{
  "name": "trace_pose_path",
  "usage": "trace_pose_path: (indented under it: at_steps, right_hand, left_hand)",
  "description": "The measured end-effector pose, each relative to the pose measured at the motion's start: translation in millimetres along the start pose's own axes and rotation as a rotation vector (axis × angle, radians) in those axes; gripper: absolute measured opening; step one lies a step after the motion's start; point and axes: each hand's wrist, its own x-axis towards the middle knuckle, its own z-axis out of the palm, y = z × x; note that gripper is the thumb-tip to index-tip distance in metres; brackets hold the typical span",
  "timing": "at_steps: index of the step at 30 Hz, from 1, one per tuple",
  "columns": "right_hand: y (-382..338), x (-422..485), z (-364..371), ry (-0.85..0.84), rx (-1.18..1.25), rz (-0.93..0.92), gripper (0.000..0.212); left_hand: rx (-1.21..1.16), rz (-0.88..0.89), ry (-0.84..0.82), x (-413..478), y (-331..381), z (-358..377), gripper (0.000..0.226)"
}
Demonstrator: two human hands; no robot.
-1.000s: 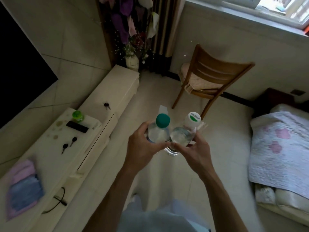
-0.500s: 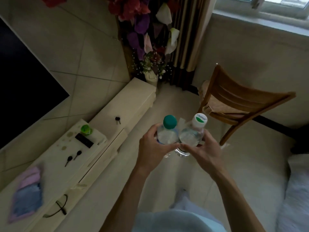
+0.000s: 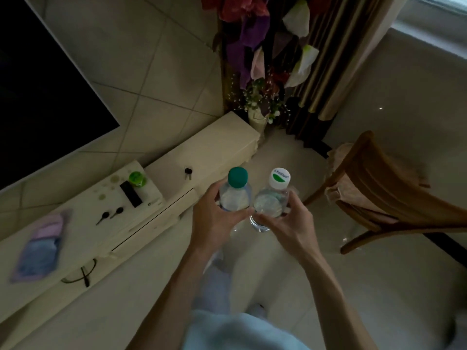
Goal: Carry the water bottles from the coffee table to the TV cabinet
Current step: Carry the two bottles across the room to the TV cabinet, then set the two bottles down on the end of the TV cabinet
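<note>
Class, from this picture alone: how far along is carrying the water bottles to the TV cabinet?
Done: both bottles are picked up. In hand: the left hand grips the green-capped bottle, the right hand the white-capped bottle, upright above the floor beside the TV cabinet. Left: setting both on the cabinet.

A: Cap colours?
B: The green-capped bottle (image 3: 233, 198) is teal-topped, plain; the white-capped bottle (image 3: 271, 200) shows a green mark with lettering. Both bodies clear.
A: The TV cabinet (image 3: 214, 147)?
B: Cream, faintly dotted. The cloth (image 3: 40, 248) is pink and blue, the remote (image 3: 131, 197) black, the chair (image 3: 384, 188) brown wood.
</note>
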Motion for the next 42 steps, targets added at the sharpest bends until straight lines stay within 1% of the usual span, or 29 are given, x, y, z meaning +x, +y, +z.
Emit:
trace_pose_path:
  at_steps: [3,8,13,16,18,22,24,27,32,34,37,39,42]
  right_hand:
    - [-1,34,12,-0.037,-0.022,0.02,0.063]
    - [-1,105,31,-0.075,-0.1,0.053,0.064]
    - [-13,185,49,-0.077,-0.174,0.162,0.053]
    - [-21,227,63,-0.084,-0.206,0.2,0.056]
    - [-24,254,72,-0.106,-0.214,0.204,0.058]
    - [-30,302,90,-0.158,-0.219,0.192,0.061]
    - [-32,322,98,-0.21,-0.233,0.186,0.061]
    - [-30,352,107,-0.301,-0.269,0.161,0.055]
    - [-24,410,118,-0.547,-0.295,0.103,0.053]
    - [-23,430,124,-0.638,-0.342,0.069,0.055]
    - [-20,456,129,-0.753,-0.394,0.074,0.065]
    - [-16,473,134,-0.797,-0.451,0.041,0.072]
    - [-5,497,145,-0.826,-0.496,0.022,0.073]
  left_hand:
    - [0.008,-0.035,0.024,39,-11,4,0.068]
    - [-0.009,-0.083,0.015,118,-23,11,0.071]
    - [-0.027,-0.098,0.019,201,-14,-4,0.075]
    - [-0.041,-0.096,0.022,243,-12,-19,0.073]
    - [-0.047,-0.092,0.05,266,-12,-27,0.07]
    - [-0.025,-0.114,0.143,299,-15,-40,0.072]
    - [-0.009,-0.145,0.179,311,-18,-42,0.072]
    - [0.045,-0.212,0.235,324,-23,-38,0.075]
    - [0.054,-0.333,0.36,345,-25,-15,0.074]
    - [0.035,-0.399,0.419,353,-22,-4,0.074]
    - [0.011,-0.493,0.429,371,-21,14,0.075]
    - [0.02,-0.515,0.429,384,-25,22,0.076]
    - [0.017,-0.542,0.441,404,-38,32,0.075]
